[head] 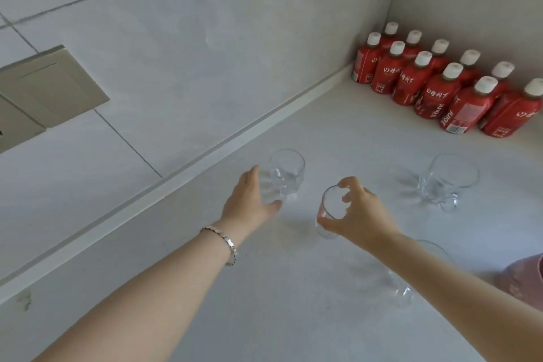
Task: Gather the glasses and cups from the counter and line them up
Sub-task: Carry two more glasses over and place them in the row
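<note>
Clear cylindrical tumbler rim-pinched by right hand; left hand spread open against rounded glass.

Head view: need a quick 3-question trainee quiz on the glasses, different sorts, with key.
1. True or false: the right hand has its grip on the rim of the straight glass.
2. The red juice bottles stand: A) in the far corner of the counter; B) stacked inside a glass; C) under the right forearm.
3. On which side of the straight glass is the handled glass mug?
Key: 1 true; 2 A; 3 right.
</note>
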The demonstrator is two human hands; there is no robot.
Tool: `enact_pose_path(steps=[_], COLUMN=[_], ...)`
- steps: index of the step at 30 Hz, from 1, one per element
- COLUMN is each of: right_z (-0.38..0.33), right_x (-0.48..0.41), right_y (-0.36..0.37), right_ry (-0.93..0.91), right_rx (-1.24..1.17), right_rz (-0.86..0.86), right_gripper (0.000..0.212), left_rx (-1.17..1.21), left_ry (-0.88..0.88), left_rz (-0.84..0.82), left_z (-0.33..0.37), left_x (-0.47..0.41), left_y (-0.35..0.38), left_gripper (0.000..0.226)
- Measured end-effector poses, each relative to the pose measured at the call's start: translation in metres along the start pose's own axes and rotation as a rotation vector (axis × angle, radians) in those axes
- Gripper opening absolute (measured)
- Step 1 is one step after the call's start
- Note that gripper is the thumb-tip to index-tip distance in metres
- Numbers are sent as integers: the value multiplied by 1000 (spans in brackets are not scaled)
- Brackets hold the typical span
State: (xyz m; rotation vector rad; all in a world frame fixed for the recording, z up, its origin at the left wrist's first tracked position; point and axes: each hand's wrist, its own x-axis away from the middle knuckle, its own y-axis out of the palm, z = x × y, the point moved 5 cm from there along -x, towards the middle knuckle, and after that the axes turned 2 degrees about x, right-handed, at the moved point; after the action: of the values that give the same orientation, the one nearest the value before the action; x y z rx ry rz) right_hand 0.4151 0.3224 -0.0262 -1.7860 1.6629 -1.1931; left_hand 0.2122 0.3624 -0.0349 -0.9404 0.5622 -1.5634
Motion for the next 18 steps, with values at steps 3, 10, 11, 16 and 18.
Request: enact_pose_path(steps=[3,10,11,16,18], right_z=[10,19,17,-19,-47], right_x=[-11,-12,-10,10,22], right_y=[-17,-24,-21,5,24], right_ry=[-6,-21,-28,-124,-189], right_rx=[18,49,67,185,208], right_rz=[31,7,-7,-120,-184], right_gripper=[76,73,74,74,74], left_rx=[30,126,120,103,108], left_ry=[-3,-62,-56,-26,-63], left_rz=[-4,82,92,106,86], left_z=[20,20,16,-30,-58], left_x=[-42,-40,-30,49,83], left_y=[16,23,20,-9,-24], left_gripper=[108,88,88,87,93])
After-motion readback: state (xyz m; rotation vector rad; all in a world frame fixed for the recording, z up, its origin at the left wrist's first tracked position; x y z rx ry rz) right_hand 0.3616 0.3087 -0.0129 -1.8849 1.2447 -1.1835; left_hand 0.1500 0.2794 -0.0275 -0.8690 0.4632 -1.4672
